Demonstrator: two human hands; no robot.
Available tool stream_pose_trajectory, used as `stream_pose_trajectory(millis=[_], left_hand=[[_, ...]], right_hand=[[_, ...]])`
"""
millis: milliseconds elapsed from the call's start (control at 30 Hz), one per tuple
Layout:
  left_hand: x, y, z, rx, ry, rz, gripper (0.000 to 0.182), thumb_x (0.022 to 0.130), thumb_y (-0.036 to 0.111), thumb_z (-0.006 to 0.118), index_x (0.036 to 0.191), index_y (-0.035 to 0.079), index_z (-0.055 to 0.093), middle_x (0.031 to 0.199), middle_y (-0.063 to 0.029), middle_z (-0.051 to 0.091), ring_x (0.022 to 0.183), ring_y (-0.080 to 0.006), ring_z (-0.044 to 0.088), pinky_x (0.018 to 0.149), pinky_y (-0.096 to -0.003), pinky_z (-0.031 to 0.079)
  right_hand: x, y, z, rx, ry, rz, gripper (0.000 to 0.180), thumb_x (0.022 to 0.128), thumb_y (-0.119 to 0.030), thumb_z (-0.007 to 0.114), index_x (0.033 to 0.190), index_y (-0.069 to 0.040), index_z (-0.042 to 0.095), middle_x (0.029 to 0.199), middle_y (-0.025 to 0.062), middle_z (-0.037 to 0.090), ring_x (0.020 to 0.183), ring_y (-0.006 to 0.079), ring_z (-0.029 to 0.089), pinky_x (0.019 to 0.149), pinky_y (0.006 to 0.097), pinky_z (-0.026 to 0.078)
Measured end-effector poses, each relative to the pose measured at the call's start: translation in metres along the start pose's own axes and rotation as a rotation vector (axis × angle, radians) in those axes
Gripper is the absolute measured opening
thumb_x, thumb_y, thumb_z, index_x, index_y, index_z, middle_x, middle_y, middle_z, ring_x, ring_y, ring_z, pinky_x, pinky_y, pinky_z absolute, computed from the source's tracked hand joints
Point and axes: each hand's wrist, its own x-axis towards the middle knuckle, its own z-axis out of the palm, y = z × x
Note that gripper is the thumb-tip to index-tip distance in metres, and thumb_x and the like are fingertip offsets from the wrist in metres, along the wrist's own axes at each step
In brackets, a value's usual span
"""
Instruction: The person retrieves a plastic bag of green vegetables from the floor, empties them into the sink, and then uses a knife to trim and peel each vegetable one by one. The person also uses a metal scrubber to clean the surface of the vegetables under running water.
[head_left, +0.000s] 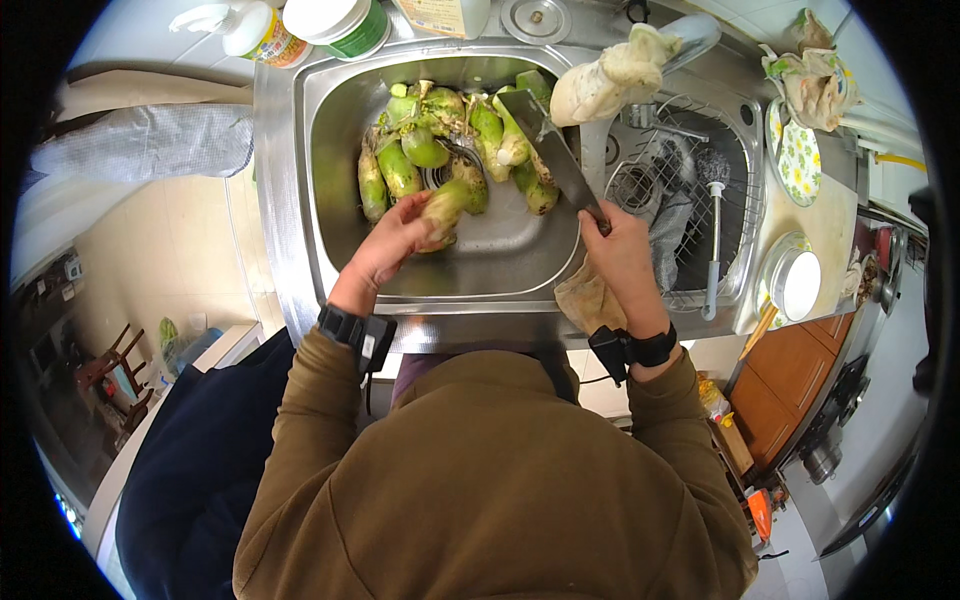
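My left hand (397, 234) grips a green radish (448, 204), blurred, over the front left of the stainless steel sink basin (510, 262). In my right hand (621, 244), at the basin's right edge, is the handle of a kitchen cleaver (559, 157). Its wide blade slants up and to the left across the basin's right side. Several more green radishes (397, 169), some with soil and roots on them, lie at the back and left of the basin. Part of the drain shows between them. A brown cloth (592, 296) hangs over the front edge below my right hand.
A cloth-wrapped faucet (600, 86) reaches over the divider. The right basin holds a wire rack (652, 180) and a long-handled brush (714, 240). A spray bottle (262, 34), a white-lidded tub (337, 26) and a drain strainer (536, 19) stand behind. A white bowl (796, 285) with chopsticks is at the right.
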Motion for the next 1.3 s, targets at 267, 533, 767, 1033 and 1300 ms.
stream_pose_trajectory(millis=[267, 533, 767, 1033, 1300], left_hand=[[0.082, -0.037, -0.008, -0.023, 0.295, -0.161, 0.032, 0.089, 0.017, 0.055, 0.119, 0.006, 0.051, 0.106, -0.0036, 0.053, 0.102, -0.0179, 0.053, 0.081, -0.0433, 0.047], [0.168, -0.103, -0.006, 0.372, 0.247, -0.265, 0.042, 0.087, 0.021, 0.062, 0.12, 0.0, 0.046, 0.108, -0.0106, 0.054, 0.099, -0.0217, 0.051, 0.074, -0.0462, 0.045], [0.18, -0.091, 0.004, 0.749, 0.38, -0.227, 0.062, 0.077, 0.028, 0.075, 0.116, -0.009, 0.046, 0.104, -0.0167, 0.061, 0.076, -0.0228, 0.062, 0.06, -0.0365, 0.052], [0.11, -0.041, 0.018, 0.027, 0.082, -0.086, 0.051, 0.082, 0.027, 0.063, 0.124, 0.003, 0.046, 0.109, -0.007, 0.057, 0.093, -0.0168, 0.058, 0.073, -0.0329, 0.05], [0.061, -0.007, 0.039, 0.473, -0.071, 0.254, 0.056, 0.075, 0.016, 0.071, 0.124, 0.003, 0.048, 0.109, -0.0073, 0.061, 0.097, -0.0168, 0.056, 0.087, -0.0314, 0.045]], right_hand=[[-0.014, -0.001, -0.009, 0.007, -0.032, 0.074, 0.025, 0.082, -0.017, 0.063, 0.101, -0.002, 0.065, 0.073, 0.02, 0.063, 0.064, 0.0318, 0.064, 0.058, 0.0338, 0.048], [-0.036, -0.003, -0.028, 0.02, -0.024, 0.143, 0.022, 0.083, -0.013, 0.064, 0.1, 0.0, 0.065, 0.075, 0.0189, 0.064, 0.061, 0.0295, 0.064, 0.057, 0.0317, 0.048], [-0.036, 0.007, -0.035, 0.02, 0.049, 0.056, 0.023, 0.083, -0.011, 0.064, 0.102, 0.002, 0.064, 0.068, 0.0144, 0.063, 0.055, 0.0112, 0.056, 0.053, 0.0257, 0.044], [-0.033, -0.01, -0.032, 0.004, 0.014, 0.121, 0.021, 0.082, -0.013, 0.063, 0.1, -0.002, 0.066, 0.077, 0.0185, 0.065, 0.063, 0.031, 0.063, 0.057, 0.0334, 0.049], [-0.004, -0.026, -0.012, -0.249, 0.042, -0.445, 0.028, 0.077, -0.011, 0.067, 0.105, -0.011, 0.067, 0.071, 0.0099, 0.062, 0.059, 0.0274, 0.06, 0.051, 0.0349, 0.047]])
